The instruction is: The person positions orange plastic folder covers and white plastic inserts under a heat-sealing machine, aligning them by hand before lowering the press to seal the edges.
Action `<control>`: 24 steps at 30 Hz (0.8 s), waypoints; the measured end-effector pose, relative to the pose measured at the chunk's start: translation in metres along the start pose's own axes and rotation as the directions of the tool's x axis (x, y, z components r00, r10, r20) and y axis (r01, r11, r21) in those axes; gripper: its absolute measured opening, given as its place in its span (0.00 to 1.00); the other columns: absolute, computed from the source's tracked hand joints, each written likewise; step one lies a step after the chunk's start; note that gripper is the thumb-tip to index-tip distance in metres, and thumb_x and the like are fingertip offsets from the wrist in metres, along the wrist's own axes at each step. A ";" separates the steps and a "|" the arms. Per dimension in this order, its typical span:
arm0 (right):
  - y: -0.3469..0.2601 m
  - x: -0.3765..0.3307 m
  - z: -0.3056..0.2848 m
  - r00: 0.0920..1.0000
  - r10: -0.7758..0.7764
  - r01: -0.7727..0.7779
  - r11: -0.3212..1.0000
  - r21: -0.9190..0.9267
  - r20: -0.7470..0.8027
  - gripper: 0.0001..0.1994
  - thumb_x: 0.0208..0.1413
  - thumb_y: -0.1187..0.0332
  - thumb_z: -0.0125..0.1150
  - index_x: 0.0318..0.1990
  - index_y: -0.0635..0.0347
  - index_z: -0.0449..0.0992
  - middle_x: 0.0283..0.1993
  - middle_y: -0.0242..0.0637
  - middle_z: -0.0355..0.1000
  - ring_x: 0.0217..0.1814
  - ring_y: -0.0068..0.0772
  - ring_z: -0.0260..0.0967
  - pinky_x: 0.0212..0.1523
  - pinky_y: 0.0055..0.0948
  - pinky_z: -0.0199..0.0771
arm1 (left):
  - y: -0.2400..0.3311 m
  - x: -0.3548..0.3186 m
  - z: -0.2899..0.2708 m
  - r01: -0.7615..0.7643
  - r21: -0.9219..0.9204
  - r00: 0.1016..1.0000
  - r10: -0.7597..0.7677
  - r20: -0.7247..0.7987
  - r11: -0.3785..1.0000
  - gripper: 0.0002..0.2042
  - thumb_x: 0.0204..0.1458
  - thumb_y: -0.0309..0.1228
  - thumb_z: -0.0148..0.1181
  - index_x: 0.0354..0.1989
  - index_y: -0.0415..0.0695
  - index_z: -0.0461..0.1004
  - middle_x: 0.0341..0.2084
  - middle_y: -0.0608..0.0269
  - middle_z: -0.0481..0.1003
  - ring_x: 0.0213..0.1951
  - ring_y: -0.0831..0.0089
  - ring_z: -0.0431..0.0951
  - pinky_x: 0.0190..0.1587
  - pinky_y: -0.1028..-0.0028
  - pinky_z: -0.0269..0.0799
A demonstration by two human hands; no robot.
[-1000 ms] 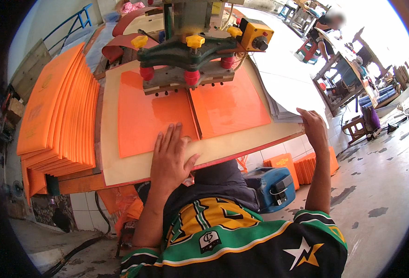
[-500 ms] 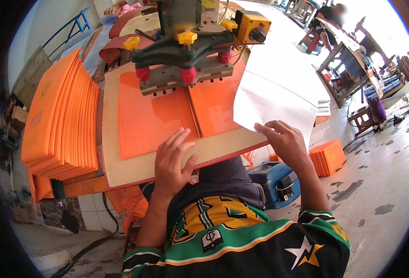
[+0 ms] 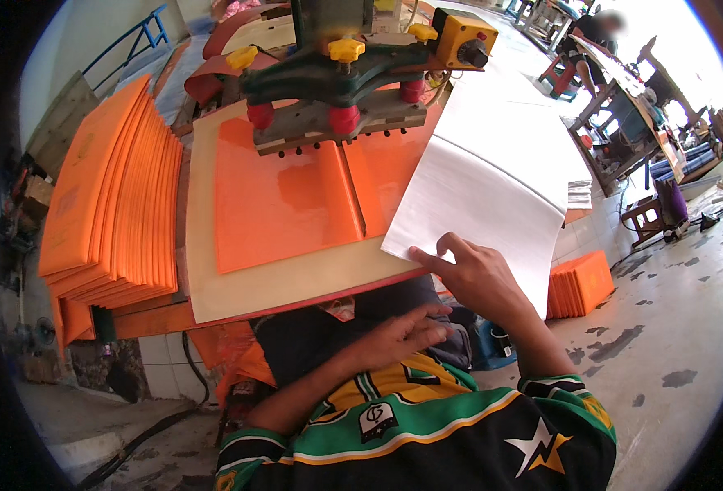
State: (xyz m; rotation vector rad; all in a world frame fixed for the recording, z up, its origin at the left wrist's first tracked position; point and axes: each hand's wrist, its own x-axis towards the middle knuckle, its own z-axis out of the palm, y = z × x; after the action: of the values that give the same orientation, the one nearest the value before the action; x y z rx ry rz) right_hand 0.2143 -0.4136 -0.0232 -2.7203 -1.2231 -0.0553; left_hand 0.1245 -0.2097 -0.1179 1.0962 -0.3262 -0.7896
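Observation:
An open orange cover point(image 3: 292, 200) lies flat on the cream press bed point(image 3: 280, 282), under the green press head point(image 3: 337, 69) with yellow and red knobs. My right hand point(image 3: 476, 278) pinches the near edge of a white sheet point(image 3: 492, 188) that lies over the cover's right half. My left hand point(image 3: 398, 335) is off the bed, hanging near my lap with the fingers loosely apart and nothing in it.
A fanned stack of orange covers point(image 3: 112, 196) stands left of the bed. More orange covers point(image 3: 578, 282) are piled on the floor at the right. A yellow switch box point(image 3: 464, 37) sits on the press. Wooden benches point(image 3: 623, 123) and a person are at the far right.
My right hand has brought a white sheet from the right onto the cover's right half. My left hand has left the bed and dropped toward my lap.

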 end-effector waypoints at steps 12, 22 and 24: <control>-0.032 0.018 0.009 0.997 -0.082 0.081 0.996 0.048 0.017 0.41 0.46 0.64 0.78 0.73 0.51 0.73 0.51 0.42 0.68 0.48 0.44 0.79 0.44 0.40 0.82 | -0.007 0.003 -0.003 -0.022 -0.061 0.993 0.029 0.112 0.998 0.39 0.71 0.31 0.60 0.83 0.43 0.43 0.73 0.41 0.67 0.73 0.57 0.70 0.78 0.55 0.61; -0.064 0.035 0.016 0.992 0.102 -0.090 0.986 0.143 -0.076 0.27 0.55 0.75 0.67 0.64 0.47 0.82 0.50 0.40 0.74 0.49 0.42 0.81 0.46 0.41 0.83 | -0.008 0.000 -0.012 0.056 -0.135 0.998 -0.054 0.017 0.989 0.36 0.70 0.34 0.64 0.79 0.37 0.51 0.71 0.48 0.69 0.72 0.62 0.70 0.74 0.62 0.66; -0.069 0.039 0.023 0.990 0.103 -0.087 0.983 0.162 -0.091 0.27 0.55 0.75 0.67 0.65 0.48 0.81 0.51 0.41 0.75 0.50 0.44 0.81 0.49 0.42 0.83 | -0.011 -0.001 -0.015 0.102 -0.096 0.995 -0.102 0.009 0.990 0.36 0.69 0.33 0.66 0.79 0.37 0.52 0.70 0.48 0.70 0.72 0.63 0.71 0.74 0.63 0.67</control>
State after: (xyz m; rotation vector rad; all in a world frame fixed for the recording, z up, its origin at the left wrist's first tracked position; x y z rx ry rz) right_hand 0.1878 -0.3355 -0.0336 -2.6009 -1.0233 -0.0779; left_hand 0.1283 -0.2012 -0.1347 1.0273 -0.2344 -0.8892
